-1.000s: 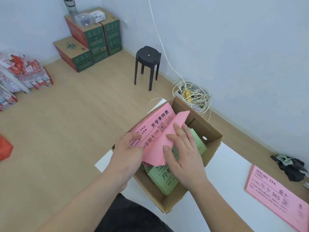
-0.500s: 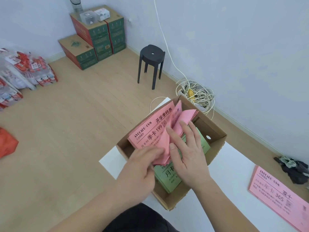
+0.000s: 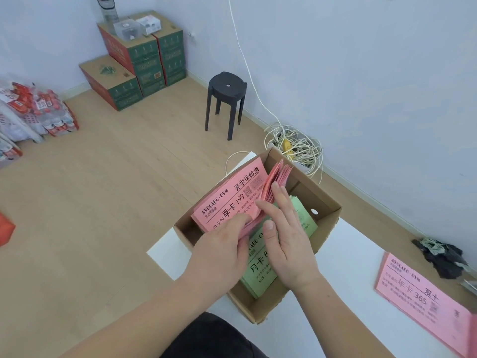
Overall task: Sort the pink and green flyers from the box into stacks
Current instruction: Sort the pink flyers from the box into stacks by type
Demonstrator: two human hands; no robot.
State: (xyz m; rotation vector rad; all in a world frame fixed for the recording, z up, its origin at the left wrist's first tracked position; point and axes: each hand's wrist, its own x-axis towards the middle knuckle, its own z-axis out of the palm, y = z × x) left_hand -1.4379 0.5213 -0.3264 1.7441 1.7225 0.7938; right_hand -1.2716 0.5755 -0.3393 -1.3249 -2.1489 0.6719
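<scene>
Your white table (image 3: 348, 254) carries the whole job, and I would judge the sort as barely begun. The cardboard box (image 3: 327, 223) sits open-topped at the table's left end and still holds nearly everything.

On the table, well to the right of the box, lies the pink stack (image 3: 423, 295), the only pile laid out so far. You cannot tell from here how many sheets deep it is. No green stack shows anywhere in view, so that pile looks yet to be started.

Inside the box, the pink flyers (image 3: 232, 200) form a thick bundle tilted up toward the left wall, with the far edges fanned apart. Beneath them and to the right, the green flyers (image 3: 258, 277) lie flat, and they look untouched.

Your left hand (image 3: 219, 254) grasps the pink flyers at their near end. Its thumb presses on the top sheet and the other fingers are hidden under the paper. Your right hand (image 3: 286, 241) is released and holds nothing, its straight fingers laid against the fanned pink edges.

What is left, as I read it: carry the pink flyers across to the pink stack, then take out the green flyers and give them a place of their own
</scene>
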